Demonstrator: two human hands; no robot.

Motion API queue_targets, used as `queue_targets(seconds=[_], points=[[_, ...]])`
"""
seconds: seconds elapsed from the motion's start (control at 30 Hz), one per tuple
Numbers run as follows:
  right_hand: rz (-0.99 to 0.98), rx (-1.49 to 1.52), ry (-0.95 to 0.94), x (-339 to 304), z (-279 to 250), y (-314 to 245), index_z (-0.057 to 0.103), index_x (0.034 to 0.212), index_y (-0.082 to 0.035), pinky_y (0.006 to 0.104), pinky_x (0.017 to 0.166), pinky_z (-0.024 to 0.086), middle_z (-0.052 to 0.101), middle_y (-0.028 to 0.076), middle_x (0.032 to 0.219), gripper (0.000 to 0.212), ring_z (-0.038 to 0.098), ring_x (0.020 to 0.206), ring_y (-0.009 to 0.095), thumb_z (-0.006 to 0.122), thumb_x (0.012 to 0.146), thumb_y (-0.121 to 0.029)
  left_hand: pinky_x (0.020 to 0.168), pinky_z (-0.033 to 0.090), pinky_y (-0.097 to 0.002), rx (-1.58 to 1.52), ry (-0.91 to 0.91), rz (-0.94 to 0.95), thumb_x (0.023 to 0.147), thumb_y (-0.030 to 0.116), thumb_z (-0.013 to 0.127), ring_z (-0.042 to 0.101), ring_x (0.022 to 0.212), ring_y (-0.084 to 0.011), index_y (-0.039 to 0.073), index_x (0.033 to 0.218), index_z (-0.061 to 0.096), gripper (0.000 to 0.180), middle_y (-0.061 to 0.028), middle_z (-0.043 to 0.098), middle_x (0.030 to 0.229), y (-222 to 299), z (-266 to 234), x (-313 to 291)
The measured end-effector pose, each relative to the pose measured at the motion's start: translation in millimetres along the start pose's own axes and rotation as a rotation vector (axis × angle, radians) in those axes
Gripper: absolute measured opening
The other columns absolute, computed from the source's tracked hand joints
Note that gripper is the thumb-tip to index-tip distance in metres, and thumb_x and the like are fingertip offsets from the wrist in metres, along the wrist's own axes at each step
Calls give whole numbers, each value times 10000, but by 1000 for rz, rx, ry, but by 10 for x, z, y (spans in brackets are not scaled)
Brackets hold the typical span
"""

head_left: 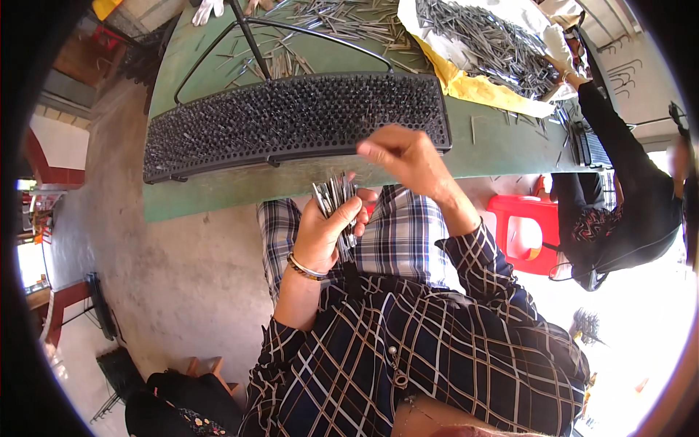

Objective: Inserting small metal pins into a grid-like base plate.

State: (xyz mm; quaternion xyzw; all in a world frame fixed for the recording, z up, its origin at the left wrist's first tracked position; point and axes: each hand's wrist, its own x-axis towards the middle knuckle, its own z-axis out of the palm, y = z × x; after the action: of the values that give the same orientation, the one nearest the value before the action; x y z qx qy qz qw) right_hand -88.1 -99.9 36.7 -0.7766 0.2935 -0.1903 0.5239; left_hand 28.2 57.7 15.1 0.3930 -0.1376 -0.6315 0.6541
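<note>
My left hand [325,231] is closed around a bundle of thin grey metal sticks [335,195], held upright over my lap in front of the table edge. Their exact kind is not clear. My right hand [411,162] is at the near right edge of a long black rack [291,116] full of small holes. Its fingers are curled in with the thumb pointing left; whatever they may pinch is hidden. Many dark tips stand close together over the rack's top. A black metal frame [255,51] rises behind the rack.
The rack rests on a green table [175,200]. Loose sticks [349,29] lie scattered behind it. At the back right, a heap of sticks [488,47] sits on a white and yellow sack [466,86], where a person in black [619,218] reaches in. A red stool [528,229] stands at right.
</note>
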Motion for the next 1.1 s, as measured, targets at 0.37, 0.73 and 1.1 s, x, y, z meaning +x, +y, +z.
queue_targets(seconds=[0.37,0.73,1.1], points=[[226,336,16,-241,5,77,658,928,24,207,593,435,620,21,778,221,563,703,74,640,886,-192,539,456,-225,-3,-47,-92,887,98,596,543,703,-87,-2,1188,479,338,-129,613,964,-161,8,84],[-181,-88,440,197,-340,286,629,1001,-9,251,588,470,643,70,802,183,594,664,127,616,886,-151,529,437,-219,24,-57,-134,881,101,610,531,700,-90,5,1239,461,400,-96,595,942,-217,110,159],[-300,-134,307,238,-374,382,626,1000,-19,270,672,493,649,89,879,174,618,729,156,633,867,-131,532,434,-220,7,-47,-149,876,99,618,526,700,-89,19,1253,465,415,-89,594,953,-217,96,144]])
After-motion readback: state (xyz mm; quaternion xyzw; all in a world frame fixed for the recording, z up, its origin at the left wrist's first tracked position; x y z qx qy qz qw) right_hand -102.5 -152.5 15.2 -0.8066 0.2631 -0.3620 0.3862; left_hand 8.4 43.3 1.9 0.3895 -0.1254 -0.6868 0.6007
